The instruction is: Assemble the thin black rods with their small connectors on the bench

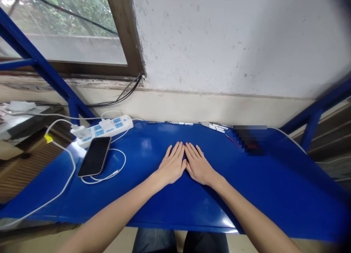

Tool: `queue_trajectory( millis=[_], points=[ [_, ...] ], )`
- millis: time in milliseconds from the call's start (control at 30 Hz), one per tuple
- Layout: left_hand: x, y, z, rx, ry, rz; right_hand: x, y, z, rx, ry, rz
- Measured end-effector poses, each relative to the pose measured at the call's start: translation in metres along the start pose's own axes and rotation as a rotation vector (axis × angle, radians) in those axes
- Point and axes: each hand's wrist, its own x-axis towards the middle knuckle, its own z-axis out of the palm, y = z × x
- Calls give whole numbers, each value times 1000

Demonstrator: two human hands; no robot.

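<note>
Left hand (172, 166) and right hand (199, 168) both palm-down on the blue surface (153, 205), near its middle; fingers straight, pointing at the wall (205, 48), thumbs about touching. Both flat and spread only slightly; no object visible in either, undersides hidden. Step in hand reads as a flat rest, no grasp under way. My read: any pick-up calls for lifting a palm and curling the fingers first. Outward: phone (94, 157) lies screen-up, left of the left hand and well apart from it, white cable (125, 158) looped beside it. Power strip (127, 121) behind the phone, chargers (81, 133) plugged in. Pen-like sticks (220, 129) lie along the wall edge, ahead of the hands and to the right. Dark item (248, 140) right of those is pixelated; can't tell what it is.
</note>
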Motion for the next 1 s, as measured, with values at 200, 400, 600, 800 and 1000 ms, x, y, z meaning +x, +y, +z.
queue_trajectory(
  millis=[200,400,600,800,1000],
  points=[
    [1,-1,0,46,-59,-21,0,2,1,-54,-10,-11],
    [5,-5,-10,54,-122,-108,3,9,0,-75,-33,35],
    [11,-33,-17,33,-194,-263,2,39,-1,-109,-63,219],
    [12,-50,-17,19,-210,-319,0,62,-3,-139,-51,349],
    [11,-43,-20,72,-138,-317,0,59,-4,-135,-16,359]
  ],
)
